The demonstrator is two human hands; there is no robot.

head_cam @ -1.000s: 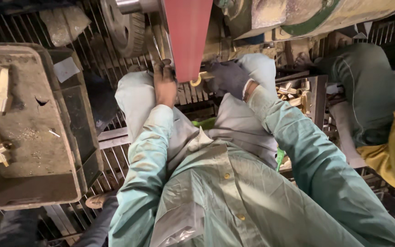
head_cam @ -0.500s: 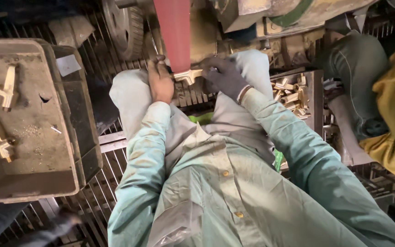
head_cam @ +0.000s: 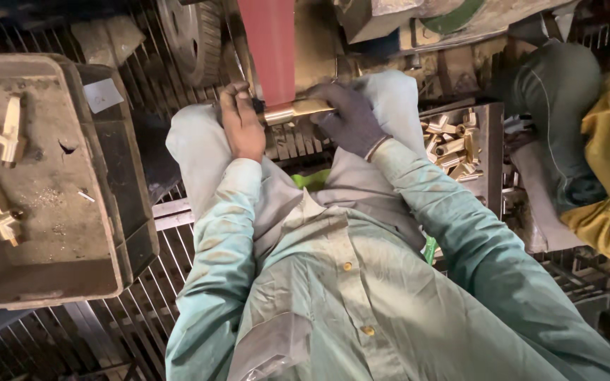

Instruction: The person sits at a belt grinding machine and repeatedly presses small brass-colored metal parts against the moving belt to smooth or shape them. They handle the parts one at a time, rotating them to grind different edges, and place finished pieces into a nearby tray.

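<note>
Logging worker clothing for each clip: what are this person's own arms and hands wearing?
Both arms are in long, pale green shirt sleeves, smudged with grime. The left hand is bare. The right hand wears a dark knit glove with a thin light band at its cuff, meeting the sleeve.

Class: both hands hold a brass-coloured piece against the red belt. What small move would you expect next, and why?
Probably a slight turn of the brass-coloured metal piece against the red sanding belt. The bare left hand and dark-gloved right hand grip its two ends, so only one face meets the belt.
</note>
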